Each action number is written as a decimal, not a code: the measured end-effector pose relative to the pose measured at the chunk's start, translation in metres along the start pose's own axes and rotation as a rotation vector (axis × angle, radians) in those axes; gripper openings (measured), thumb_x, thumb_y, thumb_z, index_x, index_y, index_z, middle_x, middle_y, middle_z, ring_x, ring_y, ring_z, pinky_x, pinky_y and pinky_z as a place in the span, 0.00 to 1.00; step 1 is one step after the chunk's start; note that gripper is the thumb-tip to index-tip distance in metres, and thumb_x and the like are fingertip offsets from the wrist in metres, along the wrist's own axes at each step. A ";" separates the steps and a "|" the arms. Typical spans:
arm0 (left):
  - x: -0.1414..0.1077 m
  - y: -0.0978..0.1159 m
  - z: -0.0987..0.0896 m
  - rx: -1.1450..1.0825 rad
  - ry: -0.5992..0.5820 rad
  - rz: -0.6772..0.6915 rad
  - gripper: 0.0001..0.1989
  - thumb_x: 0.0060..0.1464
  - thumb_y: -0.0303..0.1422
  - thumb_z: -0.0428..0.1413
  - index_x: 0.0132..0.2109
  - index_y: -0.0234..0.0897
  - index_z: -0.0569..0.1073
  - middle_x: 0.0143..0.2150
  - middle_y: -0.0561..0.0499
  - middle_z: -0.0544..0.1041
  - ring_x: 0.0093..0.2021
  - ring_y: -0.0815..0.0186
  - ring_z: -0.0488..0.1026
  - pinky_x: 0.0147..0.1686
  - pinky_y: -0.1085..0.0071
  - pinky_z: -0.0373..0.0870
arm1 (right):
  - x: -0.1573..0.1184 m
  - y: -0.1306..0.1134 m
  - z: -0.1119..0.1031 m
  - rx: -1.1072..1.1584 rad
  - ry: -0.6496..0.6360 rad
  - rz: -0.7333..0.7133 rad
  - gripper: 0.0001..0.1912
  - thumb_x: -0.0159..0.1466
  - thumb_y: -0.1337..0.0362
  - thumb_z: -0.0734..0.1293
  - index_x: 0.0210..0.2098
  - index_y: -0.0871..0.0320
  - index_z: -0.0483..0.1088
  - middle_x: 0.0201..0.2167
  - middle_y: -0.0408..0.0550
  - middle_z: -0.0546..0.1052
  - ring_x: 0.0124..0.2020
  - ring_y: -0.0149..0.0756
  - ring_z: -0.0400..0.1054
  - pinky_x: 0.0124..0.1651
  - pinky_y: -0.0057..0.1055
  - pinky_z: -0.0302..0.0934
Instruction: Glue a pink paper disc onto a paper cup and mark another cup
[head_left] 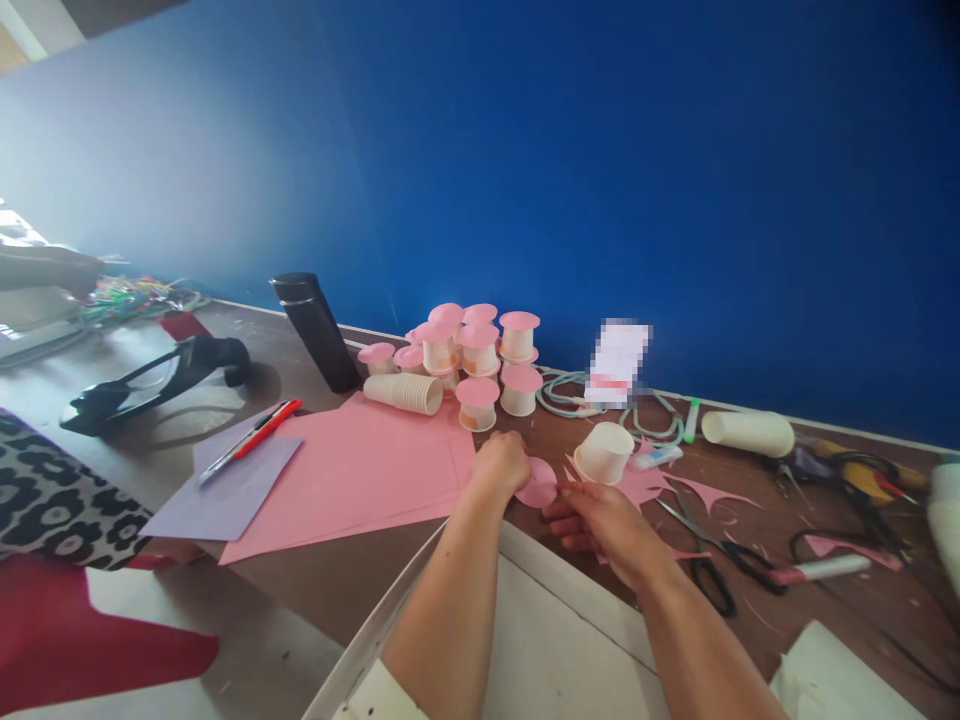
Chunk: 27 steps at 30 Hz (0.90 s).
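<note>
A pink paper disc (pixel 537 483) lies between my two hands, near the front of the brown table. My left hand (pixel 504 462) is closed at the disc's left edge, its fingertips mostly hidden. My right hand (pixel 600 520) is at the disc's right edge, palm turned inward and fingers loosely apart. Just behind my right hand stands an upturned white paper cup (pixel 604 453). Farther back, several cups with pink discs on top (pixel 478 350) are grouped, some stacked. A nested row of white cups (pixel 403 393) lies on its side to their left.
Pink sheets (pixel 360 465), a lilac sheet (pixel 232 495) and a red cutter (pixel 255 440) lie left. Black scissors (pixel 724 550), pink scraps, a glue tube (pixel 656 457) and a white roll (pixel 748 432) lie right. A black bottle (pixel 315 330) stands behind; a white tray (pixel 570 640) is in front.
</note>
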<state>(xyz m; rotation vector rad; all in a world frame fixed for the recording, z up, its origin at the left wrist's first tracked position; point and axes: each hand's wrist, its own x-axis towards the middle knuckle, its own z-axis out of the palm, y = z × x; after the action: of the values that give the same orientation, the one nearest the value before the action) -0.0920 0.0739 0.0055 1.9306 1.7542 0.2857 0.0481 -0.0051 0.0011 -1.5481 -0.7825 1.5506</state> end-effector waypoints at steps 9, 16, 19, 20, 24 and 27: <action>0.003 -0.003 0.003 0.012 -0.007 0.016 0.14 0.51 0.28 0.51 0.43 0.37 0.76 0.48 0.38 0.75 0.45 0.54 0.75 0.43 0.64 0.68 | 0.002 0.004 0.001 0.059 -0.041 0.030 0.09 0.58 0.64 0.68 0.36 0.62 0.70 0.29 0.53 0.79 0.22 0.30 0.71 0.22 0.23 0.65; 0.003 -0.003 0.003 0.009 -0.018 0.039 0.13 0.50 0.29 0.52 0.41 0.37 0.76 0.46 0.39 0.77 0.43 0.55 0.75 0.41 0.65 0.68 | 0.003 0.003 0.003 -0.005 -0.027 0.011 0.10 0.58 0.63 0.67 0.37 0.62 0.70 0.29 0.52 0.78 0.21 0.28 0.70 0.22 0.23 0.65; 0.002 -0.003 0.003 0.001 -0.024 0.046 0.12 0.49 0.29 0.52 0.40 0.38 0.76 0.46 0.41 0.77 0.42 0.56 0.75 0.40 0.67 0.68 | 0.004 0.003 0.002 -0.007 -0.002 -0.003 0.09 0.59 0.62 0.66 0.37 0.61 0.69 0.29 0.51 0.78 0.20 0.28 0.70 0.20 0.22 0.64; 0.002 -0.003 0.003 -0.002 -0.026 0.048 0.12 0.49 0.29 0.52 0.40 0.38 0.77 0.45 0.41 0.77 0.42 0.57 0.75 0.39 0.67 0.68 | 0.005 0.004 0.001 -0.005 -0.005 -0.003 0.09 0.60 0.62 0.66 0.37 0.61 0.69 0.29 0.51 0.78 0.20 0.28 0.70 0.20 0.22 0.64; 0.003 -0.004 0.002 -0.016 -0.036 0.049 0.11 0.48 0.28 0.52 0.39 0.37 0.77 0.44 0.41 0.78 0.41 0.57 0.75 0.37 0.67 0.67 | 0.005 0.004 -0.001 -0.014 -0.047 0.001 0.09 0.61 0.62 0.64 0.39 0.61 0.68 0.30 0.52 0.79 0.20 0.27 0.69 0.20 0.21 0.62; 0.004 -0.004 0.002 -0.031 -0.050 0.047 0.11 0.48 0.28 0.52 0.38 0.37 0.77 0.42 0.42 0.79 0.40 0.57 0.75 0.36 0.67 0.67 | 0.004 0.003 -0.001 -0.028 -0.061 0.017 0.08 0.62 0.63 0.63 0.39 0.62 0.68 0.31 0.53 0.79 0.21 0.27 0.69 0.20 0.20 0.62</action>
<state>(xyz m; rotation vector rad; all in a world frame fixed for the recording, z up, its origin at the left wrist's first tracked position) -0.0939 0.0777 0.0008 1.9426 1.6650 0.2767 0.0486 -0.0036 -0.0037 -1.5374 -0.8300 1.6118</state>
